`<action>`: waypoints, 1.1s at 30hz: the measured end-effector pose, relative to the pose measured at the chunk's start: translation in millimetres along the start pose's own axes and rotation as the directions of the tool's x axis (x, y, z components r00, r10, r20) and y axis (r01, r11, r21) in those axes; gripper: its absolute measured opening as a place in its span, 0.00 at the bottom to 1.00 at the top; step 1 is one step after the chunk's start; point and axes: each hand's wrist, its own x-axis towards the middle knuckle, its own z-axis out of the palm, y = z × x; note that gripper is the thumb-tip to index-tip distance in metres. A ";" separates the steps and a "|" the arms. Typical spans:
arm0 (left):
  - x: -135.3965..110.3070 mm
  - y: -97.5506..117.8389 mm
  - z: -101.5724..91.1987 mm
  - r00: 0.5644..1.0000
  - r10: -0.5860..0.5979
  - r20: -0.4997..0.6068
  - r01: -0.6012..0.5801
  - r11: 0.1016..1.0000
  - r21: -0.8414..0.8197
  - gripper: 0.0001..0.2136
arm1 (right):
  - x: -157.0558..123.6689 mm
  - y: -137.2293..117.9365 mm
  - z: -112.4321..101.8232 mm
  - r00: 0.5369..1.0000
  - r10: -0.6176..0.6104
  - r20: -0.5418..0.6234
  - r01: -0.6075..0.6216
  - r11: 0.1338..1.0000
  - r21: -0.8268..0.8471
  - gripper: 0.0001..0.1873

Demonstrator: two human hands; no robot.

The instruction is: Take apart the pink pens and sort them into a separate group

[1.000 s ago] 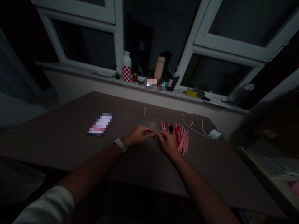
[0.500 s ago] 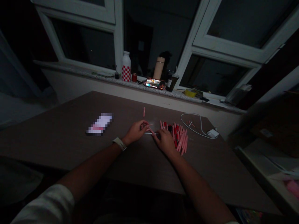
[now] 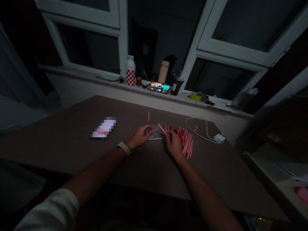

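Tabletop (image 3: 72, 150): showing dull brown throughout
Tubes on the tabletop (image 3: 187, 146): showing pink and red, mingling in a heap
Cable on the tabletop (image 3: 194, 117): showing plain white
Bottle beyond the tabletop (image 3: 131, 76): showing a red-and-white check below a white top
Watch strap above the tabletop (image 3: 124, 148): showing off-white

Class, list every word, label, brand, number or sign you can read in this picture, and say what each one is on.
Nothing here can be read with confidence.
Pixelated white and pink card on the table: blurred, unreadable.
Bright coloured object on the window sill: too blurred to read.
Label on the dark container on the sill: too small to read.
White charger: no marking legible.
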 end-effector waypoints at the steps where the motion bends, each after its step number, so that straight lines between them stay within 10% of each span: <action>1: -0.4 -0.2 0.3 1.000 -0.004 0.012 0.004 1.000 0.001 0.15 | 0.3 0.6 -0.8 1.000 0.007 0.000 -0.007 0.999 0.050 0.14; 14: -1.3 12.2 2.0 0.991 0.031 0.127 -0.046 0.991 0.122 0.12 | -1.6 -5.8 3.1 0.989 0.117 0.089 -0.144 0.898 0.416 0.11; 21: -1.8 16.1 3.3 0.989 0.031 0.143 -0.049 0.991 0.123 0.12 | 3.7 -2.8 20.5 0.966 0.207 0.156 -0.257 0.674 0.693 0.11; 33: -2.3 17.7 4.1 0.992 -0.018 0.123 0.017 1.000 0.011 0.13 | 6.1 -16.7 7.0 0.926 0.298 0.232 -0.360 0.515 0.778 0.12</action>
